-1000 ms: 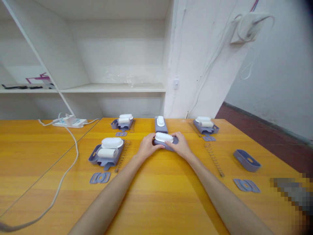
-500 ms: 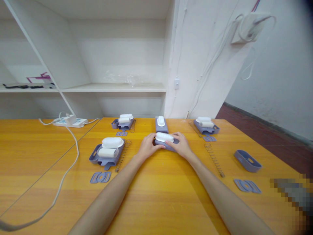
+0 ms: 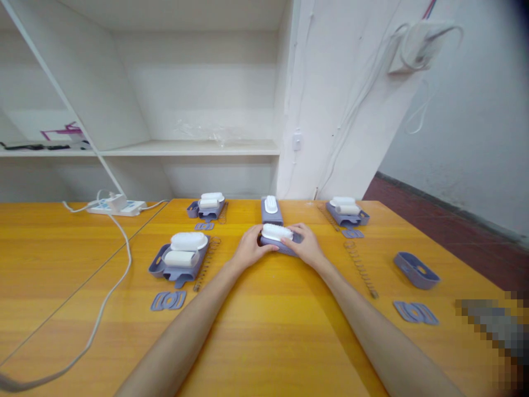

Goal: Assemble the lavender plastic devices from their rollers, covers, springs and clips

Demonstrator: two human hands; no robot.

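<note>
My left hand (image 3: 250, 246) curls round the left end of a purple-grey plastic case (image 3: 280, 247) on the table. Round its right end, my right hand (image 3: 305, 246) is closed, its thumb touching the white ridged oval piece (image 3: 276, 232) on top. The fingertips behind the case are hidden. Just beyond it stands a purple-grey box (image 3: 271, 216) with a white oval piece (image 3: 271, 204) on it. To the right lie a long metal spring (image 3: 361, 268), an oval purple-grey shell (image 3: 416, 270) and a flat slotted purple-grey plate (image 3: 415, 312).
Similar part sets with white rollers sit at near left (image 3: 182, 259), far left (image 3: 210, 205) and far right (image 3: 347, 210). A power strip (image 3: 117, 205) and its white cable (image 3: 111, 292) occupy the left side. White shelves (image 3: 194, 148) rise behind the table.
Both hands keep hold of the case in nearly the same pose. The whole view has shifted slightly; nothing else has visibly moved.
</note>
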